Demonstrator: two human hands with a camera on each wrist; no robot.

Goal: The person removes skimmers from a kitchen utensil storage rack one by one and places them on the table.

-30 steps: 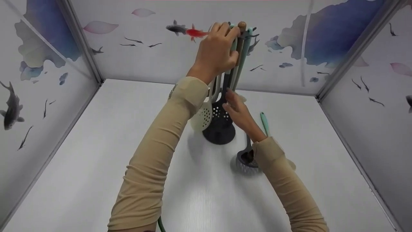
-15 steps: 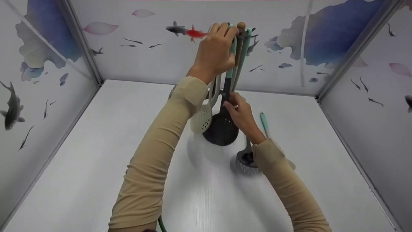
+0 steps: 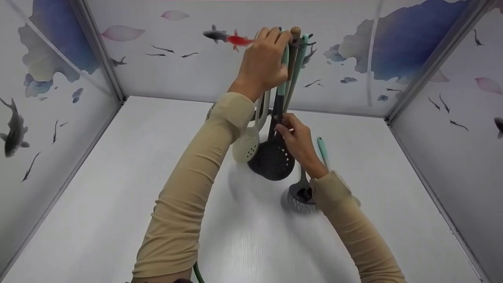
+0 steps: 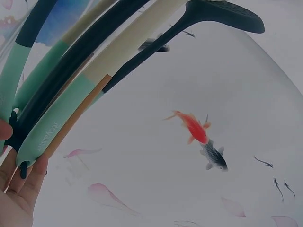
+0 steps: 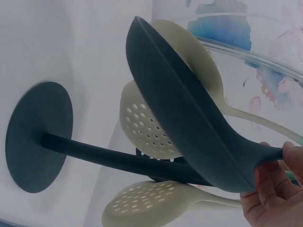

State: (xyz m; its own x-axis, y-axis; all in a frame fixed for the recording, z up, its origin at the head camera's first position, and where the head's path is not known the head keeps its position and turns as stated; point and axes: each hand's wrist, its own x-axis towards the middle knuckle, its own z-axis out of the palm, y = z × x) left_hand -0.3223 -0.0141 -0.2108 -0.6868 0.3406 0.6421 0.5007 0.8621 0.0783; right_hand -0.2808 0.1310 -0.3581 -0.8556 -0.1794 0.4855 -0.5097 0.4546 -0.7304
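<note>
A dark utensil stand [image 5: 40, 137] on a round base bears several hanging kitchen tools with mint handles. At its top, my left hand [image 3: 262, 65] grips the stand by its hooks and the handle ends; in the left wrist view its fingers [image 4: 23, 189] curl up around a hook and a mint handle [image 4: 49, 127]. Lower down, my right hand [image 3: 298, 139] pinches the thin neck of a dark skimmer [image 3: 277, 163], whose small holes show in the head view. From the right wrist, the skimmer's broad head appears edge-on, in front of pale slotted spoons [image 5: 142, 203].
Right of the stand, a grey scrub brush [image 3: 301, 198] lies on the white table [image 3: 157, 165], close to my right forearm. A mint-handled tool [image 3: 323, 149] lies beyond it, partly covered by the sleeve. Printed panels [image 3: 188, 70] wall the table in.
My right hand first hovers with spread fingers beside the stand, then closes on the skimmer's neck. The skimmer's head has swung slightly right and towards me. My left hand stays at the top.
</note>
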